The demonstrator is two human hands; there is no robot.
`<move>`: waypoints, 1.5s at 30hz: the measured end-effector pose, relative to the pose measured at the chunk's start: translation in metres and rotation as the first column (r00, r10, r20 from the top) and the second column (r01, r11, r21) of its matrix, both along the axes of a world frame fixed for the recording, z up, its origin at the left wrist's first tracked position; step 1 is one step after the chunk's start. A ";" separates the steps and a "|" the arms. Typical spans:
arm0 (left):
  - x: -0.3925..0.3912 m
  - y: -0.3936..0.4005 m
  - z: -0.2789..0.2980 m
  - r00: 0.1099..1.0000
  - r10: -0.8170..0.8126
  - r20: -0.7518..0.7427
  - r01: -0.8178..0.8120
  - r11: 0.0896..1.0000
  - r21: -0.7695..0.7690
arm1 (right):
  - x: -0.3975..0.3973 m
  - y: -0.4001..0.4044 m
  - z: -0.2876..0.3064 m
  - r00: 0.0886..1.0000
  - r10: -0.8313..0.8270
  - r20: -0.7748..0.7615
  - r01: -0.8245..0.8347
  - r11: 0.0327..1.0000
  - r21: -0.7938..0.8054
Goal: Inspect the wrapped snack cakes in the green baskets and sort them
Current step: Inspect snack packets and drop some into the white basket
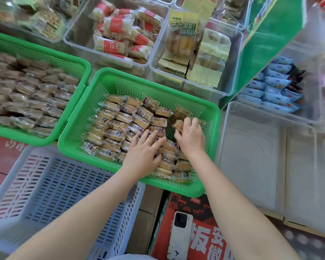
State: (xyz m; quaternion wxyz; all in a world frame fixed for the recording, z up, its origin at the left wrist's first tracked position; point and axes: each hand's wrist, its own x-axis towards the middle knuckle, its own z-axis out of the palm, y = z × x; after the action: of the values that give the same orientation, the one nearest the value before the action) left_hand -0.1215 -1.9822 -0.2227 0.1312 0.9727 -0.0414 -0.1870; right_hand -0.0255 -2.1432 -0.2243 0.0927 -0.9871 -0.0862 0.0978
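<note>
A green basket in the middle holds several wrapped snack cakes laid in rows. My left hand lies flat on the cakes near the basket's front, fingers straight and pointing right. My right hand is at the basket's right side, its fingers curled round a wrapped cake. A second green basket on the left is filled with more wrapped cakes.
A pale blue basket stands at the front left. Clear bins behind hold red-wrapped snacks and yellow-packaged pastries. A clear bin sits to the right. A white phone lies on a red carton.
</note>
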 end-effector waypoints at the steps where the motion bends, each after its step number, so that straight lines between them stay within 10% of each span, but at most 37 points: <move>1: 0.002 -0.002 0.002 1.000 0.011 0.021 -0.012 1.000 0.004 | 0.002 0.000 0.001 1.000 -0.001 -0.016 0.001 1.000 -0.008; 15: 0.055 -0.001 -0.014 0.995 -0.102 -0.002 0.102 0.992 0.078 | 0.010 -0.001 0.012 0.936 -0.323 -0.137 0.349 0.897 0.270; 22: 0.057 -0.001 -0.002 0.996 -0.094 -0.011 0.094 0.995 0.030 | -0.024 -0.027 0.065 0.830 -0.470 -0.300 0.534 0.515 0.670; 25: 0.051 -0.003 0.017 0.997 0.075 0.033 -0.065 0.969 -0.239 | -0.050 -0.037 0.085 0.801 -0.404 -0.442 0.577 0.323 0.750; 27: 0.039 -0.005 0.036 0.936 0.319 -0.152 -0.346 0.740 -0.577 | -0.066 -0.040 0.095 0.796 -0.302 -0.525 0.597 0.248 0.763; 30: 0.013 -0.008 0.073 0.727 0.263 -0.634 -0.671 0.077 -0.738 | -0.089 -0.037 0.105 0.796 -0.141 -0.589 0.605 0.205 0.769; 34: -0.027 -0.006 0.100 0.675 0.096 -0.732 -0.685 -0.289 -0.669 | -0.116 -0.021 0.114 0.812 -0.091 -0.576 0.576 0.275 0.770; 39: -0.066 -0.001 0.112 0.653 0.059 -0.755 -0.646 -0.477 -0.596 | -0.144 -0.004 0.125 0.832 -0.242 -0.499 0.555 0.332 0.763; 45: -0.096 0.001 0.126 0.647 0.294 -0.703 -0.608 -0.359 -0.709 | -0.178 -0.008 0.121 0.946 -0.322 -0.040 0.256 0.664 0.702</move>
State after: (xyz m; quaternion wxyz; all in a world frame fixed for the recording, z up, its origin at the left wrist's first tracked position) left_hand -0.2175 -1.9810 -0.0964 0.8512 0.4427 0.2515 -0.1273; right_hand -0.2032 -2.1510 -0.1030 0.4691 -0.8824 0.0370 -0.0015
